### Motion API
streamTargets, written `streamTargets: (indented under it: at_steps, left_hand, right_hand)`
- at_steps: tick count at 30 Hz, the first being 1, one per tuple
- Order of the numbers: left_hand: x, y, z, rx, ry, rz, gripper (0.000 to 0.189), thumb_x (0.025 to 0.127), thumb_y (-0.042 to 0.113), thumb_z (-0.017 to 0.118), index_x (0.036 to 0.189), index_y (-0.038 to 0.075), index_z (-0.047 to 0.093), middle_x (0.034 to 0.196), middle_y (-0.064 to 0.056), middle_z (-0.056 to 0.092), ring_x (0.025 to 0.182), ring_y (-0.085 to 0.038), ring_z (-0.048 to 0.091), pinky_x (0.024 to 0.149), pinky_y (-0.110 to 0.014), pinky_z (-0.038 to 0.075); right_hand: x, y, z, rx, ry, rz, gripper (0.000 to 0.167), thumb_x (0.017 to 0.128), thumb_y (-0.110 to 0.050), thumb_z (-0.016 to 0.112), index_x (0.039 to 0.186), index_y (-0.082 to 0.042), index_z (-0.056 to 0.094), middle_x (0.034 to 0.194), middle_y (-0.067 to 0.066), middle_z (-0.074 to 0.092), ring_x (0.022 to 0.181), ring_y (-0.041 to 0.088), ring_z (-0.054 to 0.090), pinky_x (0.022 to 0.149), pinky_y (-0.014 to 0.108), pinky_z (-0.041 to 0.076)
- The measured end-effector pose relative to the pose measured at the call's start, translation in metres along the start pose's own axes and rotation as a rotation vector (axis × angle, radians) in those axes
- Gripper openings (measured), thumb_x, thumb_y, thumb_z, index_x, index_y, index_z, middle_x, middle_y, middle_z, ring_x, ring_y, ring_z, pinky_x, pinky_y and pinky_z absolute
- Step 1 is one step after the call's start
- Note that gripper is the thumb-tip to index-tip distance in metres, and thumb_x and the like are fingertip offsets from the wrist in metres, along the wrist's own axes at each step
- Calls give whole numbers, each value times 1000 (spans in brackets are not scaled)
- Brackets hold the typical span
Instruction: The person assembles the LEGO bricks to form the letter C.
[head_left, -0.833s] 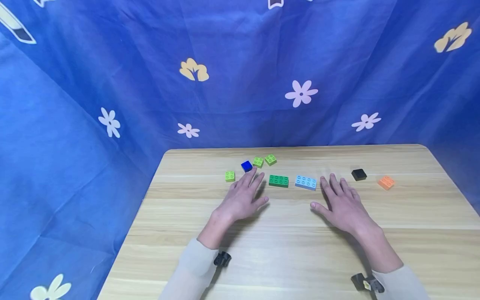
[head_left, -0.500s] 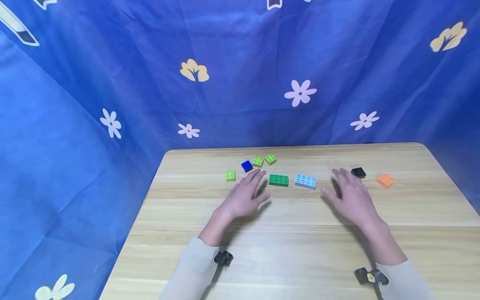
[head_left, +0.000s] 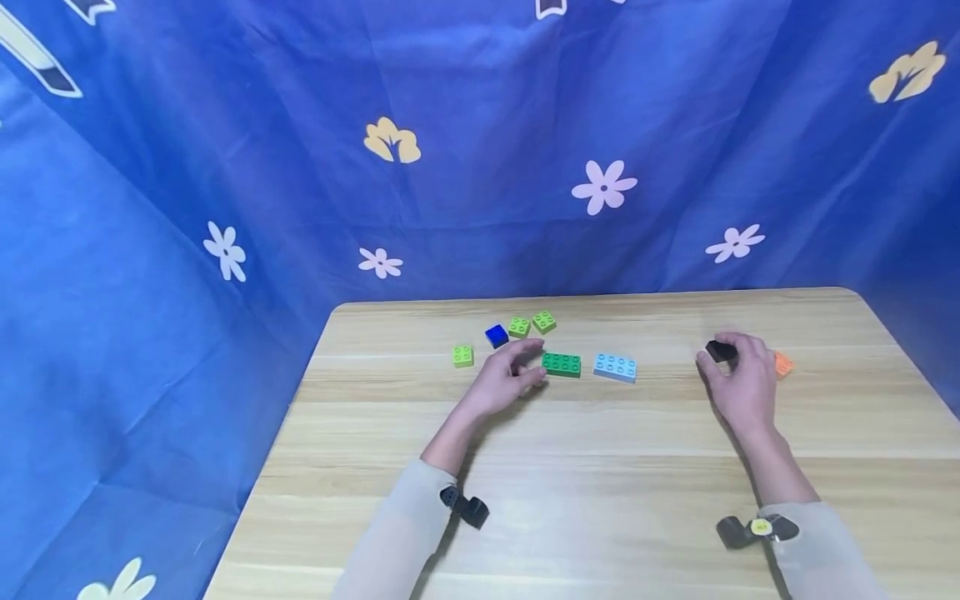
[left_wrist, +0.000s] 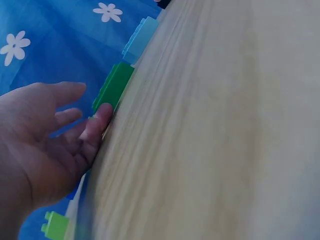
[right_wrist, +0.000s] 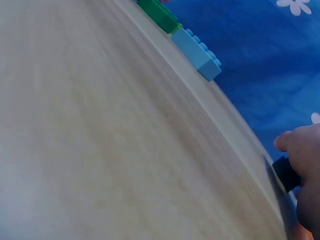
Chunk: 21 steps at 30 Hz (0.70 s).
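Observation:
My left hand [head_left: 504, 379] is at the left end of the dark green brick [head_left: 561, 364], which lies on the table. Its thumb tip overlaps the near corner, while the index finger reaches out past the far corner. In the left wrist view a fingertip lies right at the end of the green brick [left_wrist: 114, 86], and the fingers are loosely bent. Over on the right, my right hand [head_left: 744, 385] holds the black brick [head_left: 722, 351] between thumb and fingers, partly hiding it. An orange brick [head_left: 783, 364] shows just behind that hand.
A light blue brick [head_left: 615, 367] lies right of the green one. At the back left are a dark blue brick [head_left: 497, 336] and several lime green bricks [head_left: 462, 356]. A blue patterned curtain [head_left: 480, 208] hangs behind the wooden table [head_left: 600, 500].
My right hand has moved right from beside the light blue brick to the black brick, its fingers closing round it. My left hand has moved slightly right toward the green brick, fingers bending.

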<state>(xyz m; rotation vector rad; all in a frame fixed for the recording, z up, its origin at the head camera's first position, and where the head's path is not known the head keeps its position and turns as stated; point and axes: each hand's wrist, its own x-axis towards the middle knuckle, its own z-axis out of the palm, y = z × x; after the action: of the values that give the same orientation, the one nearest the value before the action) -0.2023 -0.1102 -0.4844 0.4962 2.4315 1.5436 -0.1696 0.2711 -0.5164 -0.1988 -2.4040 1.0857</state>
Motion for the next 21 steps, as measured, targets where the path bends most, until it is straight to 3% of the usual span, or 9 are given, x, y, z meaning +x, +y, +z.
streamTargets:
  at_steps: [5, 8, 11, 15, 21]
  left_hand:
    - [7, -2, 5, 8, 2, 5, 42, 97, 10, 77, 139, 9, 67, 98, -8, 69, 71, -11, 62, 65, -24, 56]
    - [8, -4, 6, -17, 1, -5, 35, 97, 8, 77, 132, 7, 71, 95, -8, 74, 70, -11, 65, 64, -25, 57]
    - [8, -5, 8, -38, 13, -19, 36, 95, 13, 81, 129, 5, 71, 102, -9, 76, 69, -12, 65, 61, -26, 57]
    - [9, -6, 14, 7, 56, -7, 45, 88, 21, 88, 127, 5, 72, 113, -6, 74, 69, -10, 61, 59, -23, 54]
    - [8, -8, 22, 96, 91, 22, 32, 85, 19, 91, 114, 9, 79, 103, -4, 73, 66, -7, 57, 58, -21, 48]
  right_hand:
    - [7, 6, 1, 13, 54, -60, 23, 93, -3, 80, 111, 7, 70, 119, 25, 63, 112, 45, 57, 96, 50, 42]
    - [9, 8, 2, 16, 40, -57, 26, 94, -5, 80, 114, 6, 70, 120, 24, 62, 108, 42, 63, 90, 30, 44]
    - [9, 9, 2, 16, -2, -40, 32, 94, -8, 81, 121, 4, 69, 124, 26, 65, 107, 43, 68, 81, 11, 38]
    - [5, 13, 2, 21, -41, -37, 31, 94, -8, 81, 122, 3, 71, 124, 25, 70, 109, 44, 71, 78, 5, 36]
    - [1, 16, 2, 30, -78, -43, 29, 94, -11, 82, 119, 1, 72, 124, 22, 71, 113, 45, 71, 84, 0, 40]
